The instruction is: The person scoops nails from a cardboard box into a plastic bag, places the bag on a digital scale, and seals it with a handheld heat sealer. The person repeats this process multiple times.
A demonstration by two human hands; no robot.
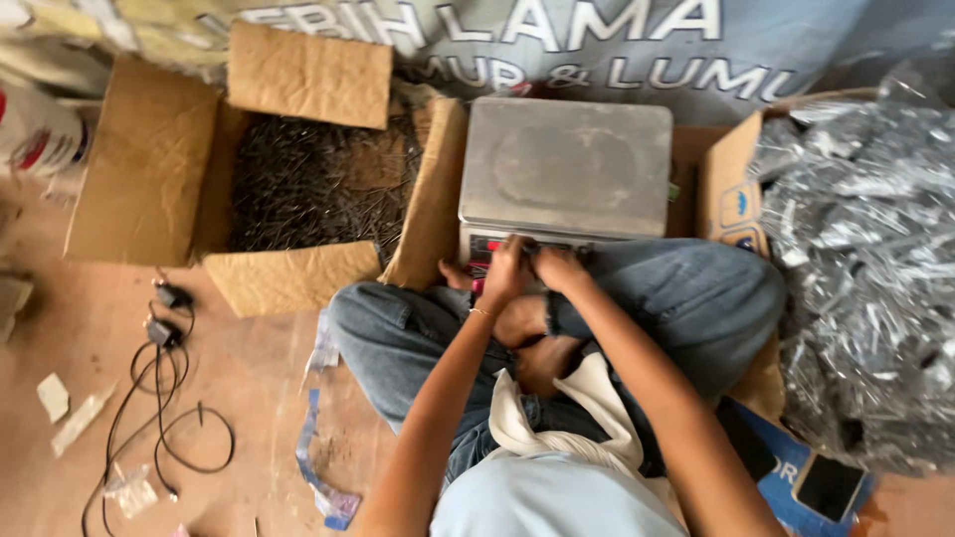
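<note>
Head camera view, looking down: a grey metal weighing scale with a flat square platform [565,164] sits on the floor just in front of the person's crossed legs. Both hands rest side by side on its front button panel. The left hand [505,270] and right hand [559,267] have fingers curled down, holding nothing. Left of the scale stands an open brown cardboard box of dark nails [298,184]. To the right lies a heap of clear plastic bags [865,268]. Black cables [159,398] trail across the floor.
</note>
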